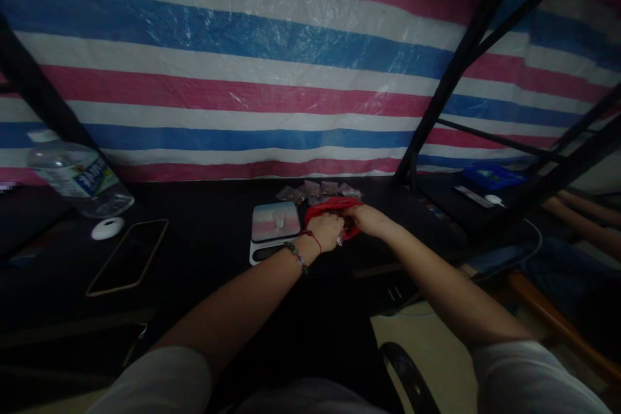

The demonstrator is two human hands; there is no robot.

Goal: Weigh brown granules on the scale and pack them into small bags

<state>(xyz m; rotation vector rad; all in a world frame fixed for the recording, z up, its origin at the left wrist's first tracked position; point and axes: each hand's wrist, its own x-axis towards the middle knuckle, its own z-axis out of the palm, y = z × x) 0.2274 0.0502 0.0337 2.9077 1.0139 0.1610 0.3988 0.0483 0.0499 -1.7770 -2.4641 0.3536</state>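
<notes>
The place looks like a shared dormitory or a makeshift workroom, though which of the two cannot be told; a striped plastic sheet (252, 97) spans the upper frame like a wall, with black metal bars (442, 103) at left and right; a dark desk (204, 223) crosses the middle, a water bottle (80, 174) and a phone (129, 257) at its left; another person's arms (589, 213) show at the right edge.
</notes>
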